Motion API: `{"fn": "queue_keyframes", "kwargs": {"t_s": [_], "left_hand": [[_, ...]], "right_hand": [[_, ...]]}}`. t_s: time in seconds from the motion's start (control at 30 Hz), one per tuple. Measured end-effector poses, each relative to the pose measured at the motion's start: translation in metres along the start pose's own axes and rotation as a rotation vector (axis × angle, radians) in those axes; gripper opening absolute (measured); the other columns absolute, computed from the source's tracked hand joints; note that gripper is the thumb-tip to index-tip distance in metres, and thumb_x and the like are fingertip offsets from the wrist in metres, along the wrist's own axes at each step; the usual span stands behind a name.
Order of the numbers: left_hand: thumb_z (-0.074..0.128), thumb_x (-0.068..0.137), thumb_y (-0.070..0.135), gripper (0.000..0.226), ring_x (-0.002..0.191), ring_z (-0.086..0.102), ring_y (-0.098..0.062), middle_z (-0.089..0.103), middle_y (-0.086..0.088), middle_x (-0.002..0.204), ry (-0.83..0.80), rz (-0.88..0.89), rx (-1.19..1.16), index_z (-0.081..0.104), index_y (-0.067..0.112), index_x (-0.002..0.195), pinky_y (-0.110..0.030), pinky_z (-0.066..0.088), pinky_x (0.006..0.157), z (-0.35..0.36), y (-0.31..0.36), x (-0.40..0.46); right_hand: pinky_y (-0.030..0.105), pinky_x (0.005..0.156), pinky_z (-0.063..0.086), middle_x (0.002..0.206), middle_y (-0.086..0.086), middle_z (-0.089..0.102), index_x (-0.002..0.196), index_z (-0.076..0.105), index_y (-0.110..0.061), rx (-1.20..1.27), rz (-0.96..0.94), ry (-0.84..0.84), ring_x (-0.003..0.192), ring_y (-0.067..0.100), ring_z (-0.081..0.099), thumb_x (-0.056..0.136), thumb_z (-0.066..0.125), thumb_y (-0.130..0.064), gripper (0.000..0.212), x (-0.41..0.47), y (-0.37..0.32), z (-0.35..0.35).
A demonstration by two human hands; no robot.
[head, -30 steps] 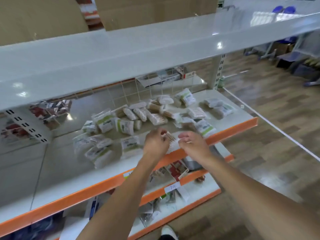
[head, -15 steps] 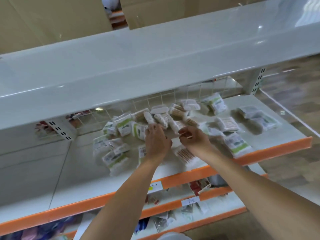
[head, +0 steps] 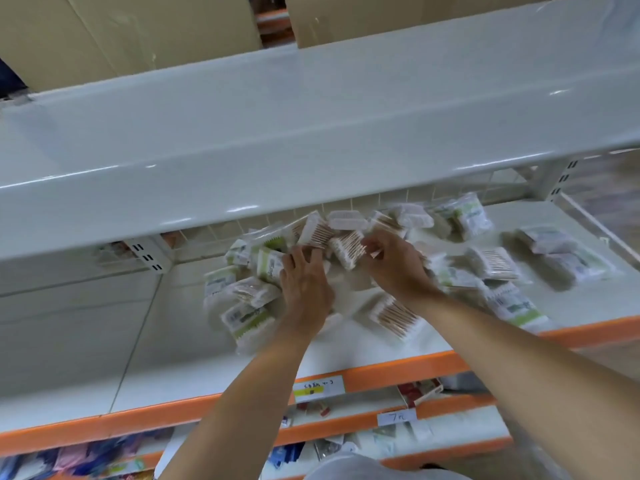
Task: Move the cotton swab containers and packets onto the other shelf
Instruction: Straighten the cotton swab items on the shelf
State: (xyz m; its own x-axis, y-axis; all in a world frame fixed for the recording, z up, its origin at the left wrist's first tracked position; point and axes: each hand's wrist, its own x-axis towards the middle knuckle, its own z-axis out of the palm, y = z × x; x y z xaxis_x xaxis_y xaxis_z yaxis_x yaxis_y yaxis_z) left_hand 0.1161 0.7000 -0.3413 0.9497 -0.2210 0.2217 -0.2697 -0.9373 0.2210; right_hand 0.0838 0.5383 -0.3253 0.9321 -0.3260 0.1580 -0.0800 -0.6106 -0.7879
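Note:
Several cotton swab packets lie heaped on the white middle shelf (head: 173, 358), which has an orange front edge. My left hand (head: 304, 285) reaches into the heap, and its spread fingers rest on a green-and-white packet (head: 270, 265). Beside it, my right hand (head: 394, 265) curls its fingers round a clear packet of wooden-stick swabs (head: 346, 249). Another swab packet (head: 394, 317) lies loose on the shelf under my right wrist. More packets (head: 491, 263) spread out to the right, and one swab container (head: 346, 220) sits at the back.
An empty white upper shelf (head: 311, 133) overhangs the heap, with cardboard boxes (head: 138, 29) above it. Wire mesh (head: 381, 197) backs the middle shelf. Lower shelves hold small goods and price labels (head: 318, 388). The left half of the middle shelf is bare.
Both hands let go of the swab packet they held at the shelf's front edge; it now lies there. They moved back into the heap, and the view swung left.

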Motion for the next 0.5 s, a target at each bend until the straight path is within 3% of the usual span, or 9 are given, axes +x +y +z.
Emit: {"fn": "queue_keyframes", "kwargs": {"t_s": [0.13,0.27,0.5], "left_hand": [[0.053,0.085,0.0,0.045,0.125,0.037,-0.033,0.04,-0.013,0.14,0.0,0.048,0.02,0.059,0.017,0.127,-0.042,0.04,0.101,-0.003,-0.01,0.008],[0.071,0.084,0.022,0.05,0.122,0.041,-0.027,0.047,-0.003,0.135,-0.014,0.132,0.015,0.057,0.03,0.132,-0.037,0.038,0.1,-0.008,-0.028,0.007],[0.078,0.078,0.038,0.052,0.116,0.051,-0.028,0.062,-0.001,0.128,0.072,0.217,-0.183,0.064,0.024,0.126,-0.039,0.042,0.099,-0.015,-0.048,-0.011]], "right_hand": [[0.031,0.087,0.048,0.115,0.004,0.067,0.118,0.067,-0.014,-0.086,-0.045,-0.024,0.104,0.022,0.061,0.083,0.068,-0.014,0.035,0.02,-0.015,0.007],[0.028,0.085,0.039,0.127,0.005,0.062,0.128,0.062,-0.018,-0.197,-0.129,-0.017,0.116,0.025,0.056,0.088,0.064,-0.023,0.04,0.034,-0.03,0.022],[0.039,0.102,0.038,0.139,0.004,0.056,0.138,0.055,-0.02,-0.368,-0.332,-0.105,0.125,0.027,0.051,0.088,0.064,-0.027,0.051,0.06,-0.062,0.059]]}}
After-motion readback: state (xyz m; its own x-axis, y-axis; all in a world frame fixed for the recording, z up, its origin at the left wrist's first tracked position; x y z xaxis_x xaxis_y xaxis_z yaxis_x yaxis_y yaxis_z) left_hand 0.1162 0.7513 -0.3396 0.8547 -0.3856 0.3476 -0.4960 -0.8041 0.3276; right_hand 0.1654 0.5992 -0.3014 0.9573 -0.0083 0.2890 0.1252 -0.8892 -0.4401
